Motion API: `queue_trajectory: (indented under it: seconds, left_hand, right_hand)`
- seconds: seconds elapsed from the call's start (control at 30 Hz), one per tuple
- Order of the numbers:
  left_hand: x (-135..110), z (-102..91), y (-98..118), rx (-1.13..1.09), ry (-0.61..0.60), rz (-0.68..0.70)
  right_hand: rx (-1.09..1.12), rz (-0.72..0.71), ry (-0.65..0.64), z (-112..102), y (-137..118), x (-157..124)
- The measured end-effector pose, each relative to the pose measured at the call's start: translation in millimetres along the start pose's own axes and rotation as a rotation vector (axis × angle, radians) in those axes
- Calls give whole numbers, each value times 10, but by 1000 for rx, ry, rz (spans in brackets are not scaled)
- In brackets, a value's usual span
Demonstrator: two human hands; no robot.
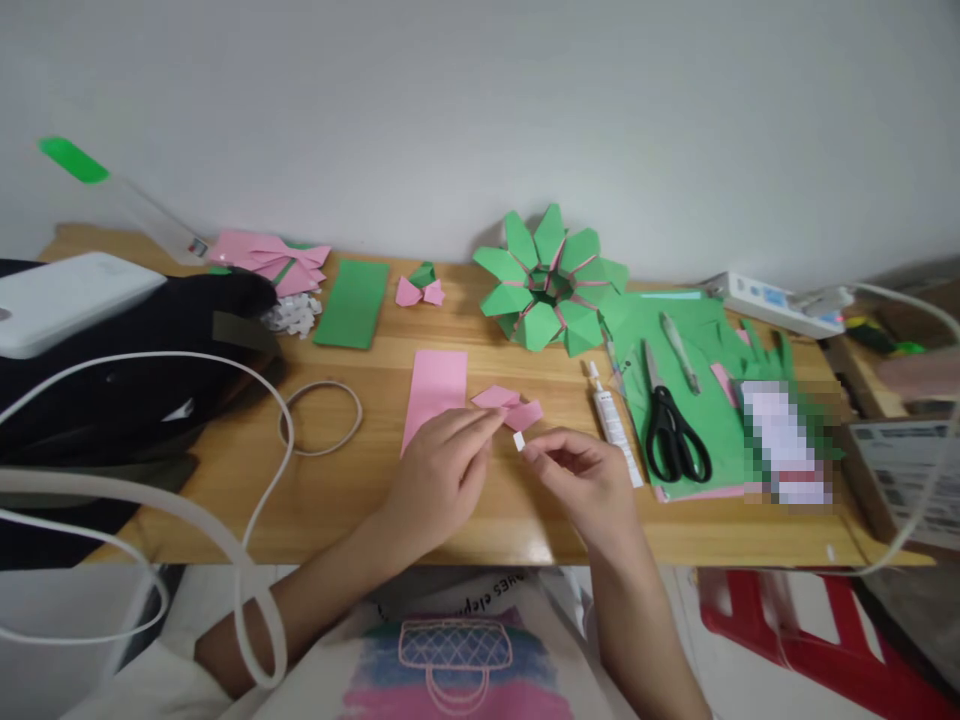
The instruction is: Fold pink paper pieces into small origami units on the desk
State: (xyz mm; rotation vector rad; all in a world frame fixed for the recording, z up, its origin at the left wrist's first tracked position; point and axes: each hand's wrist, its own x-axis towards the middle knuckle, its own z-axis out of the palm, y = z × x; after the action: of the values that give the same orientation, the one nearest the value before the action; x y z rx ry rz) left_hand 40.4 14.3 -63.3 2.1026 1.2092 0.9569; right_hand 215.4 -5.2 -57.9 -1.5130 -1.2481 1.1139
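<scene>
My left hand (442, 470) rests on the wooden table (337, 490), fingers curled together, its fingertips pressing on a small folded pink paper piece (510, 405). My right hand (581, 475) is closed in a pinch on a tiny white square (519, 441), held just below the pink piece. A flat pink paper rectangle (433, 390) lies partly under my left hand. Behind it stands a round green and pink folded paper flower (551, 280).
A white glue tube (615, 425), black scissors (673, 435) and a pen lie on green sheets (660, 330) at right. A green rectangle (352, 302), small pink-green folded pieces (420, 288), a rubber band (321, 418), black bag (112, 380), white cables and power strip (772, 302) surround.
</scene>
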Motion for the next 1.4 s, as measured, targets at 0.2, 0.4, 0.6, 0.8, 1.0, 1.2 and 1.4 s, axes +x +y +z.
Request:
queue_trajectory:
  seconds: [0.2, 0.4, 0.6, 0.8, 1.0, 1.2, 1.4]
  left_hand:
    - [-25, 70, -109, 192, -98, 84]
    - [-37, 208, -140, 257, -313, 134]
    - [-8, 244, -217, 287, -386, 112]
    - [76, 215, -281, 368, -443, 189]
    - [169, 182, -354, 356, -502, 272]
    - [180, 167, -422, 352, -507, 289]
    - [162, 186, -473, 376, -483, 344]
  right_hand:
    - [-153, -15, 101, -213, 120, 186]
    - [-443, -255, -89, -251, 275, 460]
    - [-507, -323, -143, -170, 399, 534]
    - [-603, -429, -135, -149, 422, 507]
    - [-701, -498, -120, -143, 440, 490]
    - [-738, -558, -94, -142, 466, 481]
    - [-832, -723, -15, -153, 466, 484]
